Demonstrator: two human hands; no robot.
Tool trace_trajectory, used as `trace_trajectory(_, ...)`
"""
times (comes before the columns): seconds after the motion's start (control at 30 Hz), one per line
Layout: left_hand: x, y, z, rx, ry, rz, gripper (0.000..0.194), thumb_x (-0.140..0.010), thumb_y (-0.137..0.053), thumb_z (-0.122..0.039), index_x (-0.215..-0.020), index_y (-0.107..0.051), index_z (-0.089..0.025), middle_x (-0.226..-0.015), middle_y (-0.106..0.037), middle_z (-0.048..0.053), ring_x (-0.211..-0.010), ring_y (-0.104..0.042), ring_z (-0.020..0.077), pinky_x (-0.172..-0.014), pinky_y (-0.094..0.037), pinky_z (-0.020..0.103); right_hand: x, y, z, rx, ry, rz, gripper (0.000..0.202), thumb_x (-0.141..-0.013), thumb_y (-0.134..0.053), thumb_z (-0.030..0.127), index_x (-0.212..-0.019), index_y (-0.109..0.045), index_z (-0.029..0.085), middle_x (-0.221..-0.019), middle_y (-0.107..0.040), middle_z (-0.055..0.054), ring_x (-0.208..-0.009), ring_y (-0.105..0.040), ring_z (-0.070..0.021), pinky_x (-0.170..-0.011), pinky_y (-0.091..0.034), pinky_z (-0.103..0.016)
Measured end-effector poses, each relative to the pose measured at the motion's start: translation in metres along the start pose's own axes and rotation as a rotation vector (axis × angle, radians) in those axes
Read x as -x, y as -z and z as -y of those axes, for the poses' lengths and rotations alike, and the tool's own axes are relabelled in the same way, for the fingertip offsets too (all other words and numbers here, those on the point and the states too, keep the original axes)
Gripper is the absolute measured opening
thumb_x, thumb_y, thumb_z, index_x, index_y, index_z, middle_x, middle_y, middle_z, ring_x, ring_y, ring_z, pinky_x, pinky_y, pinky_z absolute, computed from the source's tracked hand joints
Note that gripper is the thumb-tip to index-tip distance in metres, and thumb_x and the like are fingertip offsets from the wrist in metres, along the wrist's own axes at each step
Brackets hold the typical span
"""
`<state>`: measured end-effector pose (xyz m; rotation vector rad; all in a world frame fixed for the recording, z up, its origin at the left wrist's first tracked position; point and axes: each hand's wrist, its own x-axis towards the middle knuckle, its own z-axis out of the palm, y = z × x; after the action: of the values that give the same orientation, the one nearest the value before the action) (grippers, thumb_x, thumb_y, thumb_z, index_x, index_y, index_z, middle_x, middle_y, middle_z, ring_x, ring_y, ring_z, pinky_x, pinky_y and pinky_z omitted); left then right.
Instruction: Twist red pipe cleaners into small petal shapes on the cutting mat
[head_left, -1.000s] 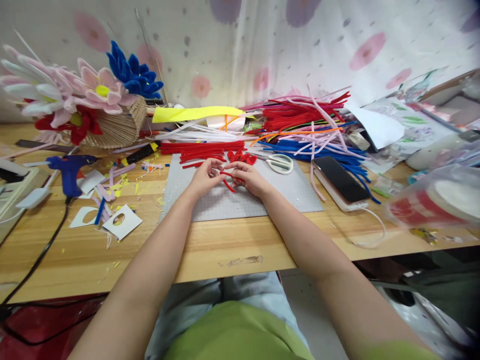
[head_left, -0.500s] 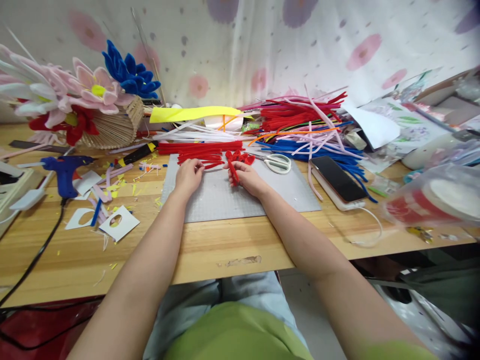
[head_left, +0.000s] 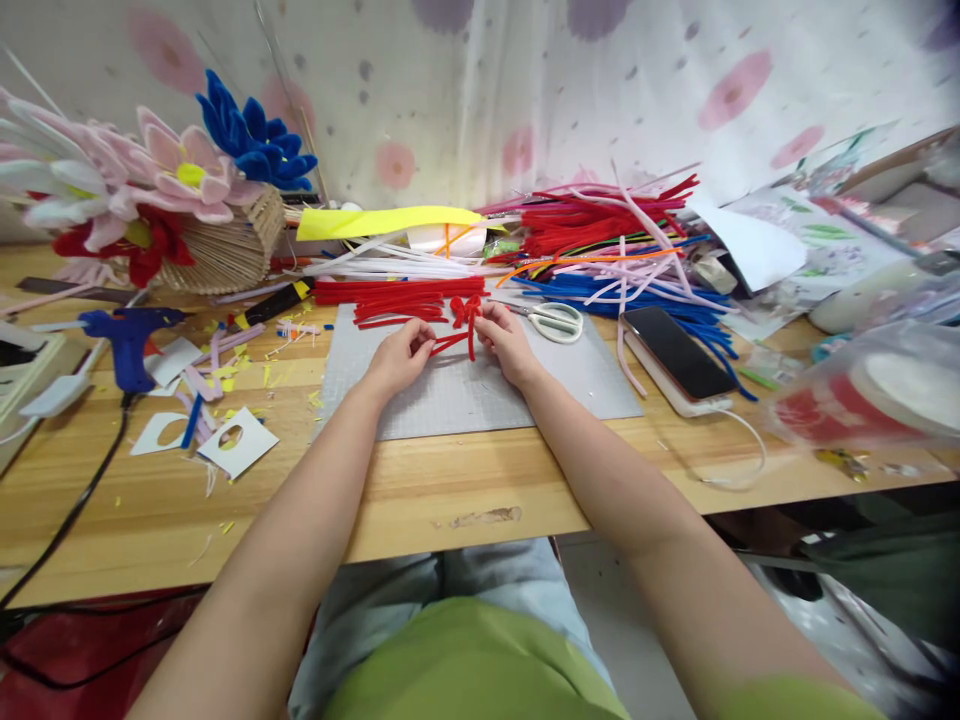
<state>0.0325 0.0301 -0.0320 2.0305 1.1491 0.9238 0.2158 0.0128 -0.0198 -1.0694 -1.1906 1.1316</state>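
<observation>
Above the grey cutting mat (head_left: 420, 410), my left hand (head_left: 403, 355) pinches the end of a red pipe cleaner (head_left: 450, 342) that stretches toward my right hand. The fingers of my right hand (head_left: 506, 340) are closed on another red pipe cleaner (head_left: 472, 335), which hangs upright where the two pieces meet. Bent red loops (head_left: 459, 308) lie just behind, partly hidden by the fingers; whether they join the held piece I cannot tell. A row of cut red pipe cleaners (head_left: 397, 300) rests at the mat's back edge. White-handled scissors (head_left: 556, 322) lie right of my right hand.
At left are a blue glue gun (head_left: 131, 345), paper scraps (head_left: 238, 445) and fuzzy flowers (head_left: 191, 175). Bundles of pipe cleaners (head_left: 592, 225) pile up at the back. A phone (head_left: 679, 352) on a white power bank and a bagged cup (head_left: 870, 400) stand at right.
My left hand has moved right and nearer, bringing a red pipe cleaner over to the piece in my right hand. My right hand has shifted slightly right and turned.
</observation>
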Motion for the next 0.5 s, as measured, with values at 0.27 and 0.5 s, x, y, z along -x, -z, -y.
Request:
trace_trajectory(0.27, 0.004, -0.001, -0.005, -0.062, -0.035, 0.157, 0.017, -0.073, -0.054, -0.019, -0.09, -0.054, -0.022, -0.063, -0.056, -0.004, -0.055, -0.049, 0.0123, -0.057, -0.034, 0.025, -0.004, -0.004, -0.009, 0.093, 0.121, -0.066, 0.018, -0.07, -0.059, 0.033, -0.081, -0.055, 0.019, -0.076, -0.059, 0.0, -0.072, -0.055, -0.0114, -0.064, -0.042, -0.023)
trace_trajectory(0.5, 0.003, -0.005, -0.006, 0.099, 0.015, 0.225, 0.016, -0.068, -0.058, -0.02, -0.083, -0.053, -0.022, -0.058, -0.056, -0.005, -0.054, -0.049, 0.0122, -0.056, -0.035, 0.025, -0.006, -0.004, -0.02, 0.233, 0.201, -0.083, 0.017, -0.075, -0.056, 0.033, -0.084, -0.059, 0.019, -0.088, -0.064, -0.003, -0.086, -0.06, -0.0152, -0.081, -0.045, -0.028)
